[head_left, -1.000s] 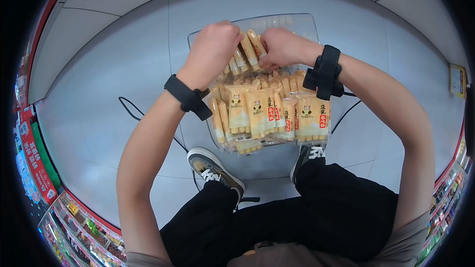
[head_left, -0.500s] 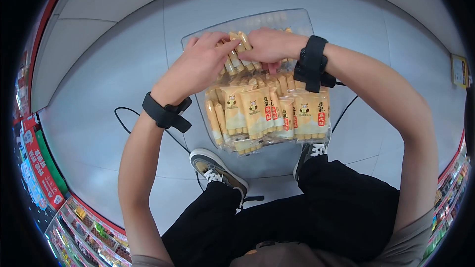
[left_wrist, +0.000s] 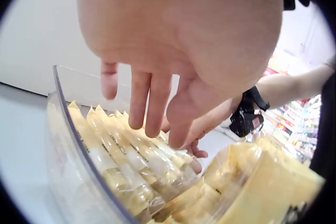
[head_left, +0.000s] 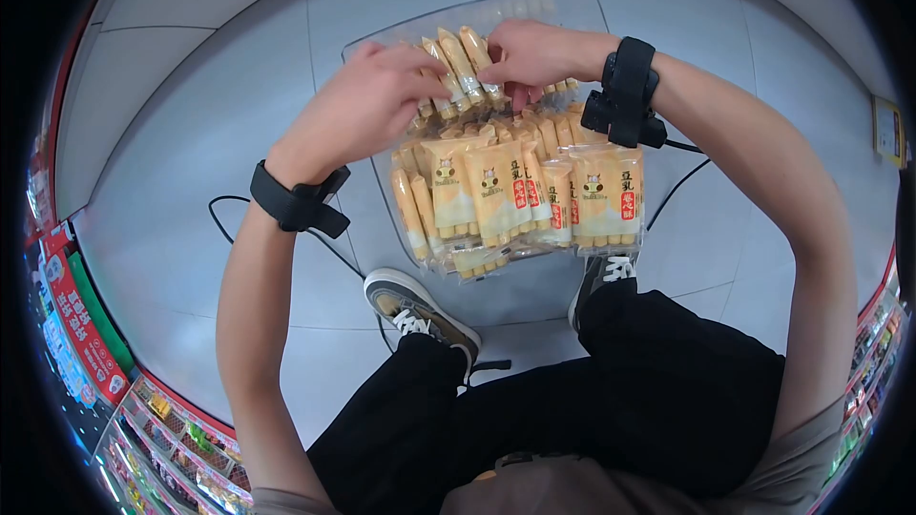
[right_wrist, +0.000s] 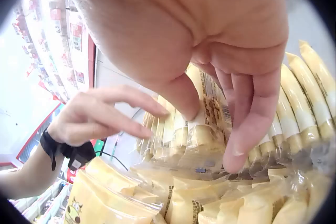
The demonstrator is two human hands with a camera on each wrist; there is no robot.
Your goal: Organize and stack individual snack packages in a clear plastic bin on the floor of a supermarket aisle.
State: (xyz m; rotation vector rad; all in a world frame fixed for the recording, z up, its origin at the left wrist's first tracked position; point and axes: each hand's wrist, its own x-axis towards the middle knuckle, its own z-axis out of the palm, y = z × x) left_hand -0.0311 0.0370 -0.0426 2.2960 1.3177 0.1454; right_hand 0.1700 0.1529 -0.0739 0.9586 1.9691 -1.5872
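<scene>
"What's biggest there?"

"The floor (head_left: 172,219), grey and tiled. Then the bin (head_left: 563,8) — clear-walled, just ahead of the shoes (head_left: 405,300)."

"And the packs?"

"In the bin. Front packs (head_left: 501,195) are piled on the near side, printed faces showing; back packs (head_left: 458,67) lean in a row toward the far wall."

"The left hand (head_left: 358,100)?"

"Holding nothing — fingers loosely extended over the row's left part. Whether they touch it, I can't tell."

"The right hand (head_left: 539,50)?"

"Pinching into that row between thumb and fingers; how many packs it grips is unclear."

"Smallest?"

"A black strap (head_left: 301,210) on the left wrist."
</scene>
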